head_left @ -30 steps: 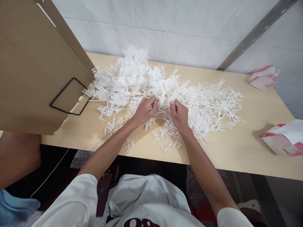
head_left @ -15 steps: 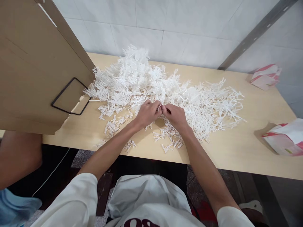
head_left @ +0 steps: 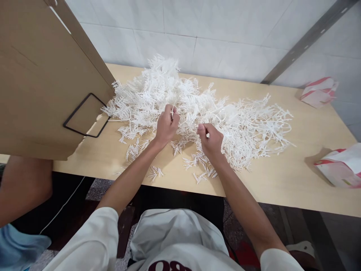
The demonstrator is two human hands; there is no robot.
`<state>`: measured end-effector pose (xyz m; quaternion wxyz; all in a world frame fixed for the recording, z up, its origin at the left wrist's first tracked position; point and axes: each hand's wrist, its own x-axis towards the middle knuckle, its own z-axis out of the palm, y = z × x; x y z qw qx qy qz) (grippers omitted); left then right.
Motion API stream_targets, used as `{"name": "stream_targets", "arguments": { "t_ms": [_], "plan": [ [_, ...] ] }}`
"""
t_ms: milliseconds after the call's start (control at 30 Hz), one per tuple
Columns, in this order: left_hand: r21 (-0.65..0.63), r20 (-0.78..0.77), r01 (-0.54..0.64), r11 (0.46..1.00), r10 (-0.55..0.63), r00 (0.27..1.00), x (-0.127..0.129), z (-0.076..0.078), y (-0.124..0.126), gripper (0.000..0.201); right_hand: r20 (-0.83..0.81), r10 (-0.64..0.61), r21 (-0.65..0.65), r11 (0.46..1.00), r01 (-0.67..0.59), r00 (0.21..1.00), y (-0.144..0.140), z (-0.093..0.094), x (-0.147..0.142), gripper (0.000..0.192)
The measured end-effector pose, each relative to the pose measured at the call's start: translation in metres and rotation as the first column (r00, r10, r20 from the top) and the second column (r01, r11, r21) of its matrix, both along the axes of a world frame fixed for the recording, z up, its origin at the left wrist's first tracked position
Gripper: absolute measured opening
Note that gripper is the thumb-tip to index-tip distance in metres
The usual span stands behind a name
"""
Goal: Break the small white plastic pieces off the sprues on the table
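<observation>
A big heap of white plastic sprues (head_left: pixel 197 105) with thin comb-like prongs covers the middle of the wooden table (head_left: pixel 282 180). My left hand (head_left: pixel 167 126) is closed over the heap's near edge, pinching a thin white plastic piece between thumb and fingers. My right hand (head_left: pixel 210 140) is a little to its right and nearer me, fingers curled on another small white piece. Small broken-off prong clusters (head_left: pixel 197 165) lie on the table just below both hands.
A brown cardboard panel (head_left: pixel 42 82) with a black rectangular outline leans over the table's left end. Another person's arm (head_left: pixel 22 184) shows below it. Two red-and-white paper bags (head_left: pixel 341 165) sit at the right edge. A tiled wall runs behind the table.
My hands met at the heap's near edge, then pulled apart. The left hand moved up and left into the heap, and the right hand stayed close to its place.
</observation>
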<state>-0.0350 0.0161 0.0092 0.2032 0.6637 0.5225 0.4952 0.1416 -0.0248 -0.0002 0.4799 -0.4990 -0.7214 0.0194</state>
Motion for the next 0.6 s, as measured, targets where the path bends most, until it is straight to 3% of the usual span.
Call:
{"name": "stream_targets", "arguments": {
  "t_ms": [100, 200, 300, 433, 600],
  "plan": [
    [-0.044, 0.046, 0.216, 0.975, -0.214, 0.976, 0.006, 0.003, -0.007, 0.017, -0.166, 0.085, -0.164, 0.98, -0.113, 0.982, 0.003, 0.002, -0.002, 0.023],
    [-0.036, 0.099, 0.298, 0.954, -0.294, 0.951, 0.015, 0.002, -0.015, 0.024, -0.28, 0.103, -0.222, 0.96, -0.169, 0.954, 0.007, 0.002, -0.001, 0.021],
    [-0.04, 0.179, 0.35, 0.936, -0.338, 0.924, 0.019, -0.001, -0.018, 0.024, -0.292, 0.136, -0.187, 0.963, -0.196, 0.947, 0.009, 0.004, 0.002, 0.022],
    [-0.034, 0.316, 0.443, 0.896, -0.411, 0.855, 0.018, 0.001, -0.014, 0.027, -0.173, 0.135, -0.051, 0.988, -0.146, 0.976, 0.007, 0.009, 0.004, 0.022],
    [0.032, 0.204, 0.437, 0.899, -0.433, 0.878, 0.016, 0.007, -0.012, 0.035, -0.17, 0.155, -0.095, 0.98, -0.173, 0.973, 0.005, 0.013, 0.002, 0.024]
  ]
}}
